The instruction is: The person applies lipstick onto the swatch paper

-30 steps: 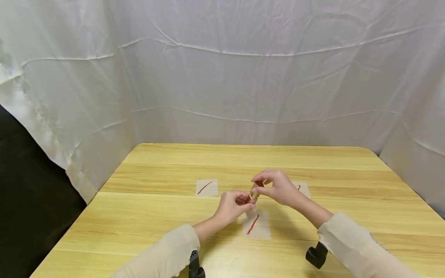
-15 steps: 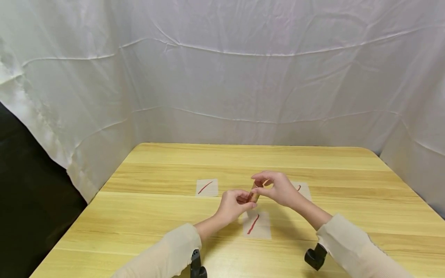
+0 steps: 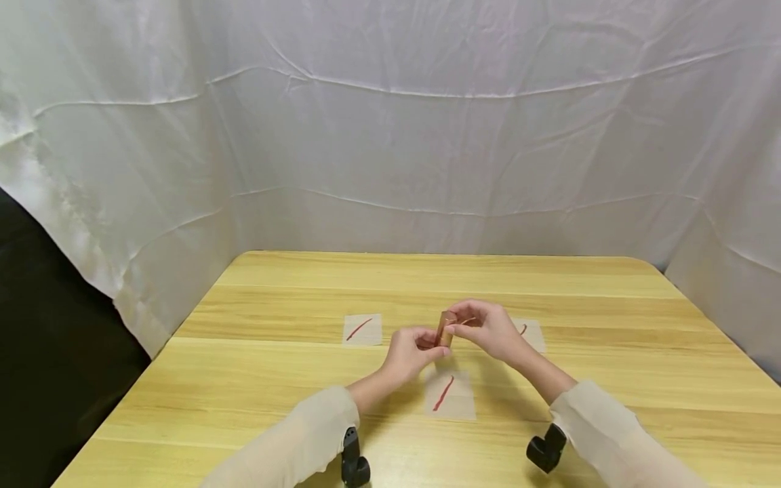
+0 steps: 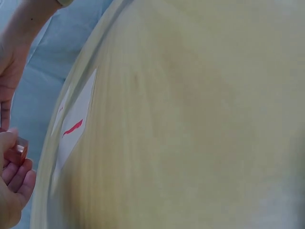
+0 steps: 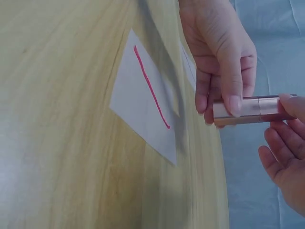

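Observation:
A shiny copper-coloured lipstick tube [image 3: 447,331] is held above the wooden table, tilted slightly. My left hand [image 3: 407,358] pinches its lower end between thumb and fingers. On the upper end, the thumb and fingers of my right hand [image 3: 490,330] grip the tube. In the right wrist view the lipstick tube [image 5: 250,109] looks closed, with a thin seam around its middle. There the left hand [image 5: 224,52] comes from the top and the right hand [image 5: 290,167] from the right edge. Only part of the tube is visible in the left wrist view.
Three pale squares with red marks lie on the table [image 3: 274,386]: a left one [image 3: 371,335], a front one [image 3: 460,400] below the hands, and a right one [image 3: 535,335] partly behind the right hand. A white curtain [image 3: 390,149] surrounds the table's back and sides.
A gold band showed between the tube's two parts a second ago; the parts have come together and hide it. Both hands have since risen slightly with the lipstick tube.

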### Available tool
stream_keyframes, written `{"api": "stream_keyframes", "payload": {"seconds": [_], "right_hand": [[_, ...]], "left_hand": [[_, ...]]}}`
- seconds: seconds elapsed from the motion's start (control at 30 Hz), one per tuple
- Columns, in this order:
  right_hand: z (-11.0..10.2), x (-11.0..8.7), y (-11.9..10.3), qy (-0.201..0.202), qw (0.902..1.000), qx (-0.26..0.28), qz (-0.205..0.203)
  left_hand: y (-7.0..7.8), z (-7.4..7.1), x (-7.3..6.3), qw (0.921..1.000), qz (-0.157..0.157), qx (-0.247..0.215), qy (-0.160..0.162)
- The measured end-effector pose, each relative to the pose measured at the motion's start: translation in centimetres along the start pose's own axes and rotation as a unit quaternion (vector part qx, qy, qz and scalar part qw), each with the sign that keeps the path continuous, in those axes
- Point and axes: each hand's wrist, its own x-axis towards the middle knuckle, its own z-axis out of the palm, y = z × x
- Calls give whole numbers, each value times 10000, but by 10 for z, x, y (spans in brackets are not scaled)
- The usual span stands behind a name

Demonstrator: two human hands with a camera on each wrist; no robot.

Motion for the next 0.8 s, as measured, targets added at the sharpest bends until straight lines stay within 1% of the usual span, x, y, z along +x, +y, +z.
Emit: {"api": "stream_keyframes", "payload": {"seconds": [0.13, 0.27, 0.5, 0.8], "right_hand": [[1, 4, 3, 21, 10000, 52, 45], [2, 8, 6, 71, 9999, 80, 67], [-1, 12, 13, 173, 9998, -122, 31], [-1, 20, 23, 399, 9989, -236, 5]], "left_hand": [[-3, -1, 8, 9999, 60, 40, -102], [-6, -3, 15, 9995, 132, 196, -215], [-4, -3, 27, 9980, 213, 379, -466], [-1, 0, 42, 9957, 334, 766, -405]]}}
